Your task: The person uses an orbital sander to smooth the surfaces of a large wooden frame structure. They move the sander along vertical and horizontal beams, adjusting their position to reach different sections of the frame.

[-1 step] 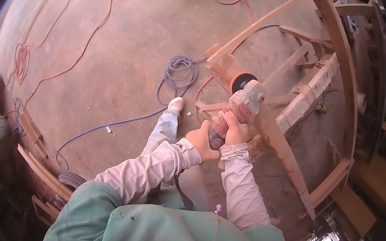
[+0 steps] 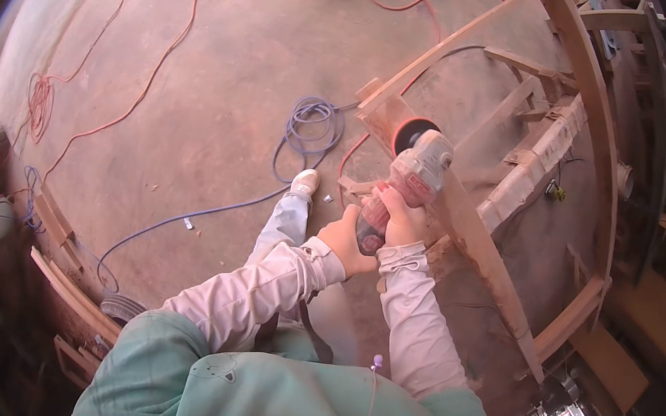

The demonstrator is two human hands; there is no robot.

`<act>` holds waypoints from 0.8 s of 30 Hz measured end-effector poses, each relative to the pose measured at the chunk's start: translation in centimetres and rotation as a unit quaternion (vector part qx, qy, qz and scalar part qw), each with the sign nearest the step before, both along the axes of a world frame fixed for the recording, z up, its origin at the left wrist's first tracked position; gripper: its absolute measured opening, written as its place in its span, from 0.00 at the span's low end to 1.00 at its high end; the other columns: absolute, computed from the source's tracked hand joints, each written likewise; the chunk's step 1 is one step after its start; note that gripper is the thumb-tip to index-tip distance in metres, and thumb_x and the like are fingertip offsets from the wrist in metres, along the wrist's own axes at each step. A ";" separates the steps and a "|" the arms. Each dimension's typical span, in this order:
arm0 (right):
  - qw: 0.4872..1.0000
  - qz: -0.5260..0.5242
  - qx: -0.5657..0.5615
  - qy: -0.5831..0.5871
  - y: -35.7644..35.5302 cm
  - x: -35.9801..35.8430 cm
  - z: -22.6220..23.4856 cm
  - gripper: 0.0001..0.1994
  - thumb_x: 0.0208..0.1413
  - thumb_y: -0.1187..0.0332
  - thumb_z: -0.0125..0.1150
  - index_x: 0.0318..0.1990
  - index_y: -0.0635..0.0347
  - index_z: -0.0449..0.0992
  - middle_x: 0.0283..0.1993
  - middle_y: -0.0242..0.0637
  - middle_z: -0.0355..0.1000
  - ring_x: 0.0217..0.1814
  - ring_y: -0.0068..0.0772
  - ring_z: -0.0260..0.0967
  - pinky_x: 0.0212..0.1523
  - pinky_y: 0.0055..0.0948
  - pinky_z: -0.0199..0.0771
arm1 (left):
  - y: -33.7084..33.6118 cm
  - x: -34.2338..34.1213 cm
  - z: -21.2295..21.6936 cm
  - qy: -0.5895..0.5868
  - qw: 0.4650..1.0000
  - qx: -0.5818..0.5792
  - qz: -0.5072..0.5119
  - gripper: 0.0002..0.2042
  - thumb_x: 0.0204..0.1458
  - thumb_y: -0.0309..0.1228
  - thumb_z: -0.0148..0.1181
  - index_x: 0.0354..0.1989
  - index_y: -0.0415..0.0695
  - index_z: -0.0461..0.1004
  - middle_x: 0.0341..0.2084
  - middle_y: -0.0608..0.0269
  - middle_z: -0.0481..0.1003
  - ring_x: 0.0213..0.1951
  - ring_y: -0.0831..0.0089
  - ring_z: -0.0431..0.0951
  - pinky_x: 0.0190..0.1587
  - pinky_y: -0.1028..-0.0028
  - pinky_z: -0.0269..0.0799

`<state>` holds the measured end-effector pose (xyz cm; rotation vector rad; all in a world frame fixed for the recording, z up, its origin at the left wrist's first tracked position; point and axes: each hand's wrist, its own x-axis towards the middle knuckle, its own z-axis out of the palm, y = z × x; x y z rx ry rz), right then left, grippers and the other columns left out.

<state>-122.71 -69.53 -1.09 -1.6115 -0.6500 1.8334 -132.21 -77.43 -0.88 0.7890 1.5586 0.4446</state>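
Nothing has shifted since before: left hand (image 2: 343, 242) and right hand (image 2: 401, 222) both stay wrapped tight round the grinder (image 2: 405, 180), centre frame, its disc against the wooden frame (image 2: 468, 218).

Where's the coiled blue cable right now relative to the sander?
In the head view the coiled blue cable lies on the floor just left of the sander, beyond the person's shoe. Both hands, left hand and right hand, grip the sander.
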 end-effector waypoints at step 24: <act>0.999 -0.036 -0.012 -0.006 -4.4 2.9 -0.7 0.11 0.49 0.74 0.63 0.38 0.72 0.72 0.35 0.44 0.74 0.32 0.35 0.76 0.33 0.31 0.78 | -3.5 1.8 0.0 -0.025 0.999 0.018 -0.023 0.37 0.33 0.40 0.69 0.51 0.42 0.56 0.34 0.40 0.74 0.38 0.43 0.76 0.41 0.57 0.73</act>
